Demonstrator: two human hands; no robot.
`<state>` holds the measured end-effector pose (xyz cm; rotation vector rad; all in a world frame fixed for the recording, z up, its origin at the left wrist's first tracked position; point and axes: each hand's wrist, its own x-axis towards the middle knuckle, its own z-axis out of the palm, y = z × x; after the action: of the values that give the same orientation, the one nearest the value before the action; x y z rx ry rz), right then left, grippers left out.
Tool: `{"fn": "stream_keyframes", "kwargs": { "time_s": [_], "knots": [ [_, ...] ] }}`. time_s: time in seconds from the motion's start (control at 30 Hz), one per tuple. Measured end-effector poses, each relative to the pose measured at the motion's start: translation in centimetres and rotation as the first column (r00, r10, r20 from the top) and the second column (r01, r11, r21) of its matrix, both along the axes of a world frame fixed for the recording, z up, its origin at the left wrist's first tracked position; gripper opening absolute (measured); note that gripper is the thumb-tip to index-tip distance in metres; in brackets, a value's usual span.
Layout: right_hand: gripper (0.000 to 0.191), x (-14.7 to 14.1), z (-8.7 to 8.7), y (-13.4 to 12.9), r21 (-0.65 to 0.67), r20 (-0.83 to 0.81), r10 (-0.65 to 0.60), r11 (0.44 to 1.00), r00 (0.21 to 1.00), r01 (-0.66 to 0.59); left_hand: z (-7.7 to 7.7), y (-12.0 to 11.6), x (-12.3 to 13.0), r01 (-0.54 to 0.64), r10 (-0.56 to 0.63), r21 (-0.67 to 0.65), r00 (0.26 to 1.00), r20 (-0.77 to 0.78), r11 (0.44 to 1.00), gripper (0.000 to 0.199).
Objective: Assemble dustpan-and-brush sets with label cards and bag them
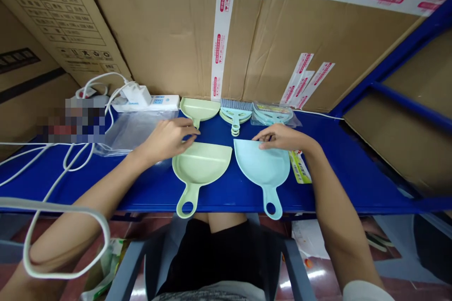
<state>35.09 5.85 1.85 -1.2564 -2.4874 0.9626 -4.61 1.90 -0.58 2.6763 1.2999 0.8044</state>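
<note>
Resting on the blue tabletop (356,160), mid-frame: two dustpans side by side, handles toward the lower edge of the frame. Green dustpan (201,167) left of center, blue dustpan (263,162) right of center, a narrow gap between; both ring-ended handles reach past the near edge.

Left hand (171,138) at the green pan's upper left corner, fingers loosely curled, small gap between thumb and fingertips, nothing held. Contact with the rim: cannot tell. Right hand (282,136) over the blue pan's top edge, thumb and fingers close together; cannot tell whether they pinch the rim.

Behind, center of frame: another green dustpan (199,108); right of it a brush (236,114), grey bristles up, stacked on pale green pieces; then blue pieces in a clear wrapper (271,114). Yellow-green card (300,167) just beside the blue pan's right side.

Left of frame: clear plastic bags (136,131), white power strip (165,102) behind them, white cable (52,205) looping lower left. Taped cardboard (158,33) fills the upper frame.
</note>
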Motion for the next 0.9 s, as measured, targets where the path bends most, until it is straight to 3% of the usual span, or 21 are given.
{"fn": "stream_keyframes", "kwargs": {
  "time_s": [0.03, 0.1, 0.17, 0.27, 0.43, 0.9],
  "knots": [
    [0.041, -0.4, -0.1, -0.2, 0.043, 0.024, 0.023, 0.999, 0.999, -0.024, 0.2, -0.1, 0.3, 0.137, -0.137, -0.058, 0.991, 0.012, 0.989, 0.020],
    [0.051, -1.2, -0.3, -0.7, 0.121, 0.063, 0.059, 0.990, 0.996, -0.067, 0.3, -0.3, 0.8, 0.388, -0.383, -0.189, 0.921, 0.065, 0.902, 0.030],
    [0.068, -2.2, -0.4, -1.4, 0.151, 0.098, 0.097, 0.982, 0.990, -0.111, -0.1, -0.3, 1.2, 0.513, -0.506, -0.293, 0.856, 0.106, 0.807, 0.050],
    [0.087, -3.3, -0.8, -2.0, 0.113, 0.149, 0.179, 0.974, 0.972, -0.197, -1.3, -0.2, 1.4, 0.493, -0.509, -0.377, 0.858, 0.062, 0.785, 0.068],
    [0.085, -4.0, -1.8, -1.8, 0.128, 0.181, 0.158, 0.975, 0.971, -0.182, -2.5, 0.6, 0.9, 0.410, -0.446, -0.397, 0.895, 0.004, 0.821, 0.066],
    [0.082, -4.8, -2.1, -1.7, 0.235, 0.238, 0.082, 0.962, 0.968, -0.139, -2.2, 1.1, 1.1, 0.414, -0.445, -0.384, 0.896, 0.009, 0.825, 0.064]
  ]
}}
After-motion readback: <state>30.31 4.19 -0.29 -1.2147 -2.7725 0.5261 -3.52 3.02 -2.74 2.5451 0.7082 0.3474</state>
